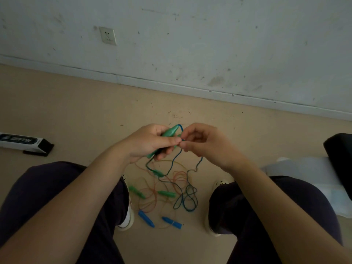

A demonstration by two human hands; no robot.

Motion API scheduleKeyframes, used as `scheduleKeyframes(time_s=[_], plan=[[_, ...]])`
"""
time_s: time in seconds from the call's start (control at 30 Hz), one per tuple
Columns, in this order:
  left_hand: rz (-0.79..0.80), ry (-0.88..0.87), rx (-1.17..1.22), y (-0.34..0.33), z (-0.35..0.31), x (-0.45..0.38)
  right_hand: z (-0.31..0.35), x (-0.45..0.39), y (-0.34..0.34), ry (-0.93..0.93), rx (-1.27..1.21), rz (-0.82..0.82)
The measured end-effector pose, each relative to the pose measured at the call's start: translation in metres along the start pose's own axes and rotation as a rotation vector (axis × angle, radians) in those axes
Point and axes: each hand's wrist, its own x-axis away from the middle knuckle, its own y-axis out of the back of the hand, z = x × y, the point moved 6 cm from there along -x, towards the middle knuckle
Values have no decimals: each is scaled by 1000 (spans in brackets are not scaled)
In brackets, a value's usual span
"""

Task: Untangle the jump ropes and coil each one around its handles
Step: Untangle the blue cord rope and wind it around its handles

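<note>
A green handle (168, 133) is held up off the tan floor (76, 111), tilted, with a dark blue-green rope (172, 164) looping over its tip and trailing down to the floor. Below it, the rope lies tangled with thin orange rope (150, 199) among 3 more green handles (166, 193) and 2 blue handles (171, 222) lying flat, nearest the camera.
</note>
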Motion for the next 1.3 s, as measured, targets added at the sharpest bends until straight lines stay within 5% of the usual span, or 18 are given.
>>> scheduleKeyframes(time_s=[0.2,0.43,0.57,0.7,0.9,1.2,1.3], plan=[[-107,-22,9,27,-4,2,4,-1,47,72,-149,-369],[-16,17,29,3,1,3,-1,1,4,42,-56,67],[-8,3,14,1,-4,3,-4,-4,9,25,33,-69],[-77,-28,79,17,-7,4,3,-3,37,93,-158,-270],[-9,1,109,4,-2,3,-2,0,6,24,-80,39],[-27,-30,150,12,-3,0,2,-4,25,105,-146,-218],[-6,-7,151,8,1,-1,3,-4,20,97,-175,-129]])
